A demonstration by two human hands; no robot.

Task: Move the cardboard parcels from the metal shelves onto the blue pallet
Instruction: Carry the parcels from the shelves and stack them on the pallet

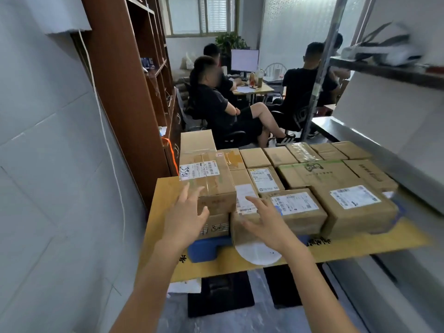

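Both hands are spreading open, empty: left hand point(186, 218) with the taped parcel point(208, 179) at one o'clock, right hand point(266, 218) over the front parcel point(242, 230).

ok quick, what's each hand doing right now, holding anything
Left hand: open, fingers spread, at the near face of the stacked parcel, gripping nothing.
Right hand: open, fingers spread, over the low front parcel, holding nothing.

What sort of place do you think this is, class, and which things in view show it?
Probably a small office doubling as a parcel storeroom: labelled brown cardboard parcels packed on a blue plastic pallet, grey metal shelves alongside, people seated at a desk with a computer monitor.
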